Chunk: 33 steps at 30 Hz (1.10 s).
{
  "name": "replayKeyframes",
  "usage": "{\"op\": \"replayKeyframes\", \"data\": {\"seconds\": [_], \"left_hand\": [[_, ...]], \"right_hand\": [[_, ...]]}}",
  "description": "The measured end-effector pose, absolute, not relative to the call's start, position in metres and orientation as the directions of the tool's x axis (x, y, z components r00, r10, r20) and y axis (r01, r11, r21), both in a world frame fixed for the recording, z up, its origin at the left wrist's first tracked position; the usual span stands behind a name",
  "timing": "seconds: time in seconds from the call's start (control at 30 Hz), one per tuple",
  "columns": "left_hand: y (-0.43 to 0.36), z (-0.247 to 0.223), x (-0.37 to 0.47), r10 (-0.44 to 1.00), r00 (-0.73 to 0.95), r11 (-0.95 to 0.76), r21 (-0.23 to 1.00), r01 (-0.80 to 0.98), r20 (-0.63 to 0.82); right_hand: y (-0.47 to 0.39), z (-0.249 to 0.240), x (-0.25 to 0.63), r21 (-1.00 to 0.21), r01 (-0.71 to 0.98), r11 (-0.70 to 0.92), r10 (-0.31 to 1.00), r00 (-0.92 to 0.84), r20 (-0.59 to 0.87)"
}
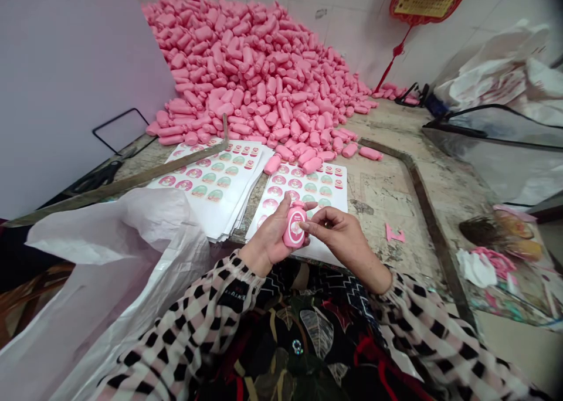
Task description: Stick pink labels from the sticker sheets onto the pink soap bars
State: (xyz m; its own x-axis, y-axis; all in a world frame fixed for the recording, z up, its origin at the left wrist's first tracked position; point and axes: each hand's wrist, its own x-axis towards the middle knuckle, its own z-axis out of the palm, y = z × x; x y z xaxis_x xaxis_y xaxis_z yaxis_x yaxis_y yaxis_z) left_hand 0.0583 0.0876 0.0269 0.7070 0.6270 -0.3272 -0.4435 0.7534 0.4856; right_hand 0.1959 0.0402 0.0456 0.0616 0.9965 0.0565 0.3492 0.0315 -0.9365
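My left hand is wrapped round a small pink bottle, its cap end pointing away from me. An oval pink label with a white ring lies on the bottle's front. My right hand is beside it, thumb and forefinger pinched at the label's right edge; whether anything is between those fingertips is hidden. Beneath my hands lies a sticker sheet with rows of pink and green round labels. To its left rests a stack of similar sticker sheets.
A large heap of pink bottles rises against the wall. Metal strips frame the work surface. A white sack hangs at the left, near black scissors. A pink scrap lies to the right, with plastic bags beyond.
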Motion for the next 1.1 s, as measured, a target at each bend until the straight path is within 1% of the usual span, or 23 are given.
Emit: {"op": "replayKeyframes", "data": {"seconds": [0.1, 0.17, 0.2, 0.27, 0.3, 0.33, 0.37, 0.4, 0.43, 0.47, 0.5, 0.53, 0.6, 0.63, 0.7, 0.8, 0.87, 0.97, 1.03, 1.07, 1.1], "left_hand": [[0.088, 0.028, 0.058, 0.635, 0.699, 0.746, 0.497, -0.444, -0.329], [0.087, 0.029, 0.058, 0.639, 0.693, 0.741, 0.508, -0.439, -0.334], [0.087, 0.029, 0.058, 0.639, 0.693, 0.74, 0.511, -0.437, -0.333], [0.086, 0.029, 0.057, 0.633, 0.705, 0.745, 0.5, -0.441, -0.321], [0.085, 0.03, 0.057, 0.629, 0.712, 0.748, 0.492, -0.445, -0.312], [0.085, 0.03, 0.056, 0.624, 0.719, 0.752, 0.486, -0.445, -0.306], [0.085, 0.03, 0.056, 0.62, 0.722, 0.754, 0.485, -0.442, -0.306], [0.084, 0.031, 0.056, 0.617, 0.721, 0.757, 0.489, -0.434, -0.315], [0.084, 0.03, 0.057, 0.615, 0.715, 0.758, 0.497, -0.422, -0.332], [0.084, 0.03, 0.058, 0.617, 0.703, 0.757, 0.509, -0.409, -0.354], [0.083, 0.03, 0.059, 0.624, 0.685, 0.753, 0.523, -0.399, -0.376], [0.083, 0.03, 0.06, 0.637, 0.661, 0.744, 0.541, -0.392, -0.396], [0.081, 0.03, 0.062, 0.665, 0.612, 0.719, 0.586, -0.373, -0.427], [0.079, 0.03, 0.063, 0.677, 0.598, 0.704, 0.614, -0.357, -0.429], [0.072, 0.031, 0.062, 0.693, 0.601, 0.663, 0.68, -0.313, -0.399], [0.058, 0.032, 0.06, 0.728, 0.62, 0.538, 0.804, -0.254, -0.291], [0.048, 0.031, 0.062, 0.739, 0.628, 0.456, 0.867, -0.202, -0.243], [0.038, 0.025, 0.067, 0.685, 0.683, 0.397, 0.916, -0.057, -0.254], [0.037, 0.02, 0.069, 0.648, 0.707, 0.349, 0.936, 0.055, -0.283], [0.038, 0.018, 0.069, 0.646, 0.705, 0.322, 0.942, 0.097, -0.293], [0.04, 0.015, 0.068, 0.657, 0.693, 0.296, 0.947, 0.126, -0.298]], "right_hand": [[0.04, 0.044, 0.194, -0.904, 0.425, 0.039, 0.996, 0.061, 0.071], [0.036, 0.047, 0.192, -0.847, 0.528, 0.053, 0.993, 0.059, 0.099], [0.034, 0.05, 0.192, -0.793, 0.605, 0.069, 0.991, 0.05, 0.124], [0.03, 0.056, 0.193, -0.631, 0.769, 0.098, 0.982, 0.03, 0.189], [0.029, 0.058, 0.194, -0.553, 0.828, 0.091, 0.977, 0.034, 0.212], [0.029, 0.059, 0.196, -0.506, 0.86, 0.063, 0.973, 0.058, 0.221], [0.03, 0.059, 0.198, -0.51, 0.86, 0.02, 0.972, 0.102, 0.21], [0.033, 0.058, 0.2, -0.572, 0.82, -0.028, 0.973, 0.153, 0.173], [0.036, 0.056, 0.201, -0.672, 0.737, -0.071, 0.977, 0.189, 0.104], [0.039, 0.054, 0.201, -0.782, 0.614, -0.111, 0.981, 0.193, 0.013], [0.042, 0.051, 0.2, -0.875, 0.462, -0.146, 0.984, 0.159, -0.08], [0.045, 0.048, 0.199, -0.936, 0.303, -0.178, 0.983, 0.101, -0.154], [0.047, 0.044, 0.193, -0.971, 0.046, -0.233, 0.972, -0.006, -0.234], [0.047, 0.044, 0.191, -0.966, -0.035, -0.254, 0.967, -0.027, -0.253], [0.045, 0.044, 0.187, -0.953, -0.123, -0.278, 0.96, -0.006, -0.28], [0.037, 0.043, 0.187, -0.938, -0.172, -0.302, 0.948, 0.053, -0.315], [0.029, 0.04, 0.193, -0.927, -0.198, -0.318, 0.94, 0.058, -0.335], [0.011, 0.033, 0.212, -0.926, -0.205, -0.317, 0.933, 0.106, -0.343], [-0.008, 0.032, 0.235, -0.944, -0.099, -0.314, 0.919, 0.22, -0.328], [-0.019, 0.033, 0.249, -0.943, 0.017, -0.333, 0.903, 0.293, -0.313], [-0.033, 0.033, 0.264, -0.909, 0.185, -0.373, 0.892, 0.34, -0.297]]}}
